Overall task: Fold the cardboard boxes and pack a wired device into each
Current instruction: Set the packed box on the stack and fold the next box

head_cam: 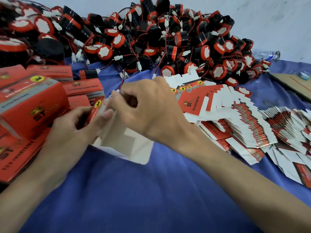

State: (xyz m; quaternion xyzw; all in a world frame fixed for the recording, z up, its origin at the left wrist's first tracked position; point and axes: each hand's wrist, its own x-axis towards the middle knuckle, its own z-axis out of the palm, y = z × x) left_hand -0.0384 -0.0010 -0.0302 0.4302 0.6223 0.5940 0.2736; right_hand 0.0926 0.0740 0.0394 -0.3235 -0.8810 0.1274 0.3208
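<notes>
**PART-FOLDED BOX HELD IN BOTH GRIPS**

The part-folded box (127,145) sits over the blue cloth (151,190), with its white inner flaps hanging open toward the viewer. The left-hand grip (70,125) curls round its red side. The right-hand grip (151,111) pinches its upper flap.
Left of the box: folded boxes (30,105).
Right of it: fanned flat boxes (235,118).
Behind it: heaped wired devices (151,39).
</notes>
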